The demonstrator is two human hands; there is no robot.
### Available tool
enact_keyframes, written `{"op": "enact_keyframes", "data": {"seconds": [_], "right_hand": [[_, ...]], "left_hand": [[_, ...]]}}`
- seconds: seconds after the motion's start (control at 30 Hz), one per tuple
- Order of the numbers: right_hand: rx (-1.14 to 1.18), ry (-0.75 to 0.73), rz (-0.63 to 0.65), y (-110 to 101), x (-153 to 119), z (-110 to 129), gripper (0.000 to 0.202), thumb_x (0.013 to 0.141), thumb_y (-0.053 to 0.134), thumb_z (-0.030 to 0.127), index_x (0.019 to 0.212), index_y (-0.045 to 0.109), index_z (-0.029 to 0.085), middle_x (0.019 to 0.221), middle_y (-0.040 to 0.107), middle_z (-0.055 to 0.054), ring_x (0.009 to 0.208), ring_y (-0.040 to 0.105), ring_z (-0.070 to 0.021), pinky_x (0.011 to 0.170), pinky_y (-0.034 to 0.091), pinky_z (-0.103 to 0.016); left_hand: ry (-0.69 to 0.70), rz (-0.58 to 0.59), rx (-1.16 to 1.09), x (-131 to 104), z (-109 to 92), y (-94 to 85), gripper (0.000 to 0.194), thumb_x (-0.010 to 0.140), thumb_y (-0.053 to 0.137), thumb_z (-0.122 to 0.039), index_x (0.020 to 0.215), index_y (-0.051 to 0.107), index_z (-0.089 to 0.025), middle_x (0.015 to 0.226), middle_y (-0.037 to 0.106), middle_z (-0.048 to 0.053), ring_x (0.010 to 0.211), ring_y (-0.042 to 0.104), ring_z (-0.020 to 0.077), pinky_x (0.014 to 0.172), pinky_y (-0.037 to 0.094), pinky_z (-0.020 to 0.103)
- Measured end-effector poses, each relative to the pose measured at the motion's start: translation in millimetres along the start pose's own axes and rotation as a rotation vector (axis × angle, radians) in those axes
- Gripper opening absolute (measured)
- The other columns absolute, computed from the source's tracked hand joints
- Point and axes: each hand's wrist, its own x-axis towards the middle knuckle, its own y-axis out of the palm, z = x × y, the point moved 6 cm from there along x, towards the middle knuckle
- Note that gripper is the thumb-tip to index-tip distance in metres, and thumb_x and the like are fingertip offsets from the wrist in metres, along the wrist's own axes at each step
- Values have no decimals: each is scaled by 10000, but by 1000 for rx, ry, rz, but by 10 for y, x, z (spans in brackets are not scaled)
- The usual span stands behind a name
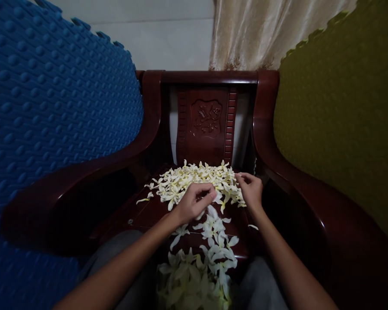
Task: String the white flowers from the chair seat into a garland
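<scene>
A heap of white flowers [194, 176] with yellowish stems lies on the dark red wooden seat in front of me. My left hand [195, 201] is closed in a pinch at the near side of the heap, with a white flower [217, 197] at its fingertips. Below that hand, a strand of white flowers [215, 230] trails toward me over the seat's front edge, ending in a blurred bunch [187, 275] between my knees. My right hand [252, 190] is closed in a pinch at the heap's right edge; whatever its fingertips hold is too small to make out.
The chair's carved backrest [207, 118] rises behind the heap, with curved wooden armrests [116, 159] on both sides. A blue studded foam mat [61, 94] stands at left, an olive one [339, 116] at right. A beige curtain [265, 34] hangs behind.
</scene>
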Motion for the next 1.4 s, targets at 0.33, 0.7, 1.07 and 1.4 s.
{"op": "enact_keyframes", "data": {"seconds": [0.33, 0.7, 1.07, 1.4], "right_hand": [[187, 57, 525, 430, -280, 210, 316, 710, 716, 442, 861, 765, 168, 776, 701, -50, 561, 546, -132, 531, 438, -264], [314, 131, 623, 476, -333, 207, 374, 662, 780, 361, 977, 706, 173, 651, 670, -2, 588, 609, -156, 616, 490, -298], [150, -106, 715, 509, -379, 338, 208, 743, 717, 393, 768, 729, 187, 767, 677, -40, 731, 607, -185, 684, 467, -299], [51, -252, 641, 482, -391, 424, 221, 702, 757, 418, 666, 734, 201, 677, 657, -49, 669, 594, -191, 657, 450, -322]], "left_hand": [[-60, -215, 399, 85, 280, -191, 242, 827, 606, -414, 809, 626, -173, 838, 623, 31, 828, 561, 187, 768, 413, 295], [-81, -96, 454, 86, 417, -119, 220, 803, 645, -400, 827, 657, -181, 866, 664, 50, 819, 593, 201, 736, 431, 304], [-143, -70, 425, 86, 471, -114, 193, 766, 648, -349, 777, 690, -160, 807, 690, 39, 771, 602, 192, 729, 431, 289], [-304, 32, 282, 71, 628, -90, 261, 756, 653, -392, 769, 768, -159, 680, 725, 46, 669, 626, 185, 648, 422, 260]]}}
